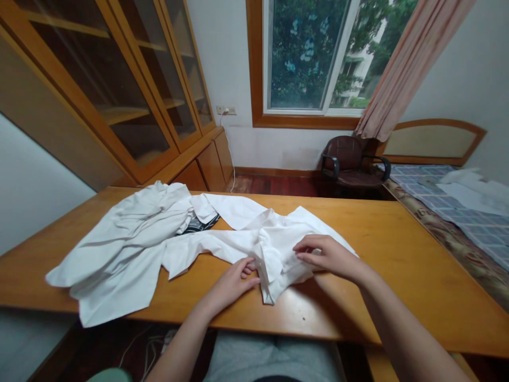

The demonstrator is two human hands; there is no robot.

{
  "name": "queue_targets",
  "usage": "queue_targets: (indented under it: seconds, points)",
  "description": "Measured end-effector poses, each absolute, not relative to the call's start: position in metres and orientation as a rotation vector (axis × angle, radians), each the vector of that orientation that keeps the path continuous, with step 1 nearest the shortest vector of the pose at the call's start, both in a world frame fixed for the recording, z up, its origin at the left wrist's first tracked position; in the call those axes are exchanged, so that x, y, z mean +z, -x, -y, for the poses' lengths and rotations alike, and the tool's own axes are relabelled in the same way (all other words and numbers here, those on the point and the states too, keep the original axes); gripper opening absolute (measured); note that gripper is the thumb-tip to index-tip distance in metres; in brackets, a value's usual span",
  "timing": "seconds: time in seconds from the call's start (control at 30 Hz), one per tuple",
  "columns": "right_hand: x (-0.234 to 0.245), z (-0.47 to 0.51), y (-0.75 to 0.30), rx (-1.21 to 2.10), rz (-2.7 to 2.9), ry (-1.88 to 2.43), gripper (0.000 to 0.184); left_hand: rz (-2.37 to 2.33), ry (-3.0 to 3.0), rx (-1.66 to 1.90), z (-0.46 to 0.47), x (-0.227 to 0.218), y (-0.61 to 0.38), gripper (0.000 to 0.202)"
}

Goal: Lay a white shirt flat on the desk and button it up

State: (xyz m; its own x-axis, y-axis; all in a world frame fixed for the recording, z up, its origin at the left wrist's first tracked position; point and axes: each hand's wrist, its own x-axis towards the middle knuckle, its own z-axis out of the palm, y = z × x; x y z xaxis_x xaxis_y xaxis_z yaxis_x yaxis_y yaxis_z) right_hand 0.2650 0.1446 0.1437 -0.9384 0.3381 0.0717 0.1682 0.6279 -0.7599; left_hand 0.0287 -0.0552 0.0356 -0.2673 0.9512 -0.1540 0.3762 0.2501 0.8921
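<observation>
Fingers (248, 267) of the left hand (233, 281) curl narrow, pinching the near edge of the white shirt (274, 239). Opposite, the right hand (330, 255) lies on the shirt with its fingers nearly straight; pinching or only pressing, cannot tell. Both hands bracket the bunched part, probably pinning it to the desk (397, 249). Further left, a second white garment (123, 244) overlaps a striped cloth (201, 224). Beyond: chair (350, 162), window (318, 53).
</observation>
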Motion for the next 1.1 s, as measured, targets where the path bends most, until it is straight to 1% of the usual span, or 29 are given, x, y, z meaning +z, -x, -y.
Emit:
queue_targets:
  seconds: [0.1,0.2,0.23,0.3,0.4,0.47,0.53,0.63,0.67,0.77,0.8,0.83,0.9,0.93,0.97,1.03,1.1]
  points:
    - [0.13,-0.158,-0.262,0.964,2.566,0.489,0.017,-1.745,-1.086,1.087,0.052,0.021,-0.037,0.062]
    - [0.118,-0.169,-0.25,0.702,2.563,0.397,0.022,-1.636,-0.983,1.222,0.047,0.016,-0.049,0.087]
    - [0.115,-0.171,-0.244,0.624,2.572,0.359,0.028,-1.617,-0.965,1.255,0.046,0.017,-0.054,0.096]
    - [0.111,-0.177,-0.23,0.504,2.599,0.303,0.044,-1.603,-0.959,1.29,0.045,0.019,-0.065,0.106]
    - [0.11,-0.184,-0.208,0.397,2.67,0.229,0.065,-1.59,-1.018,1.296,0.044,0.024,-0.08,0.109]
    - [0.113,-0.187,-0.194,0.34,2.75,0.125,0.07,-1.603,-1.079,1.283,0.046,0.026,-0.087,0.108]
    - [0.115,-0.189,-0.181,0.287,2.842,-0.009,0.067,-1.671,-1.129,1.248,0.048,0.026,-0.091,0.106]
    - [0.116,-0.19,-0.167,0.187,2.951,-0.12,0.052,-1.797,-1.226,1.169,0.05,0.022,-0.093,0.102]
    - [0.116,-0.191,-0.163,0.142,2.977,-0.116,0.05,-1.823,-1.263,1.148,0.051,0.021,-0.093,0.102]
    - [0.113,-0.197,-0.161,0.008,3.034,-0.006,0.054,-1.845,-1.372,1.098,0.052,0.019,-0.093,0.102]
    - [0.112,-0.201,-0.162,-0.022,3.052,0.039,0.05,-1.847,-1.408,1.083,0.052,0.019,-0.093,0.102]
    - [0.112,-0.206,-0.165,-0.041,3.069,0.079,0.043,-1.849,-1.447,1.07,0.052,0.019,-0.093,0.102]
    - [0.111,-0.217,-0.175,-0.062,3.096,0.151,0.02,-1.852,-1.514,1.052,0.052,0.021,-0.092,0.104]
    - [0.111,-0.223,-0.181,-0.066,3.104,0.182,0.012,-1.851,-1.536,1.043,0.051,0.021,-0.091,0.105]
    - [0.112,-0.229,-0.187,-0.062,3.105,0.216,0.01,-1.848,-1.553,1.031,0.05,0.021,-0.089,0.107]
    - [0.116,-0.239,-0.201,-0.008,3.079,0.283,0.012,-1.85,-1.592,0.985,0.047,0.021,-0.085,0.111]
    - [0.125,-0.247,-0.214,0.125,3.007,0.325,0.015,-1.87,-1.655,0.913,0.042,0.02,-0.081,0.113]
